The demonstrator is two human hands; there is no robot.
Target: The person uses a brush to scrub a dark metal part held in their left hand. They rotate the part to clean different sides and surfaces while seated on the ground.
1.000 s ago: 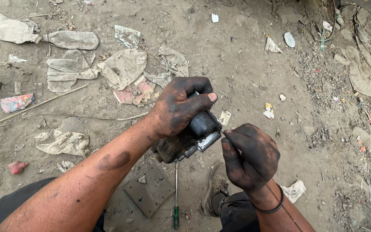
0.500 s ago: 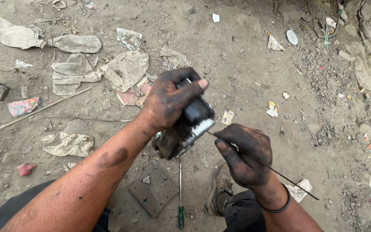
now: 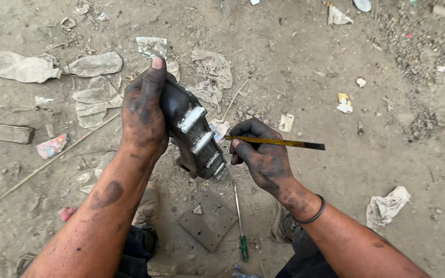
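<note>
— Black grease is seen on both hands. What is held in them?

— A dark metal part (image 3: 191, 131), with bright worn ridges, is gripped by the left hand (image 3: 142, 110); its fingers are closed over the top and the part is held above the ground, tilted so that the ridged face is turned toward the right hand (image 3: 263, 157). That tilt appears to be kept so the face can be reached.

— And the right hand?

— A thin yellow blade (image 3: 276, 142) with a dark tip is pinched between thumb and fingers, held nearly level, its near end just beside the part. Whether it touches the metal cannot be told.

— What is lying below?

— A screwdriver (image 3: 239, 221) with a green handle is laid on the dirt between the knees, near at hand, just beside a flat square plate (image 3: 209, 221). A small chip is seen on the plate.

— And around?

— Dirt ground (image 3: 397, 128) is littered with crumpled paper scraps (image 3: 93, 64), a pale rag (image 3: 387, 206) to the right, a thin stick (image 3: 42, 167) and a wooden block (image 3: 3, 132) to the left. A dark band (image 3: 315, 212) is worn on the right wrist
</note>
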